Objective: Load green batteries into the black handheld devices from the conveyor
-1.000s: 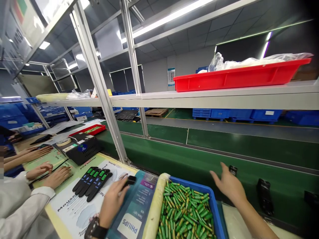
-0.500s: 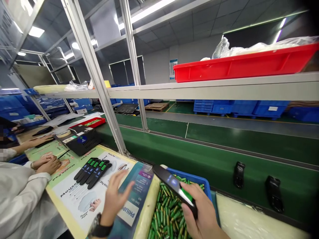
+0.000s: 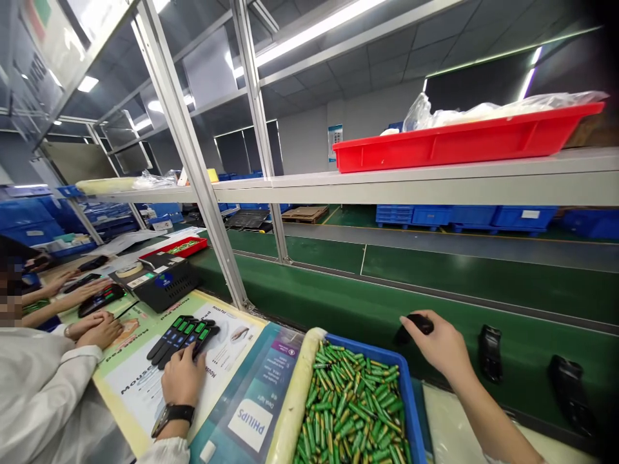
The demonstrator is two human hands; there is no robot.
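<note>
My right hand (image 3: 438, 345) is stretched out over the green conveyor belt, fingers closed around a dark handheld device (image 3: 420, 323), mostly covered by the hand. My left hand (image 3: 184, 380) rests on the near end of a row of slim black handheld devices (image 3: 176, 335) with green patches and small blue lit displays. Its fingers curl round the nearest one, whose lower part is hidden. Two black devices (image 3: 491, 353) lie on the belt to the right of my right hand. Beside my left wrist a printed PHILIPS mat (image 3: 251, 419) covers the table.
A blue tray (image 3: 411, 412) full of green batteries (image 3: 351, 406) stands between my arms, with a rolled yellowish pad (image 3: 290, 393) along its left side. A black box (image 3: 169, 283) and a metal post (image 3: 193, 161) stand beyond. Co-workers' hands (image 3: 101, 328) are at left. A red tray (image 3: 464, 142) sits on the shelf.
My right hand has carried the black device from above the battery tray out over the belt. My left hand has moved left onto the row of devices. The devices on the belt appear farther right.
</note>
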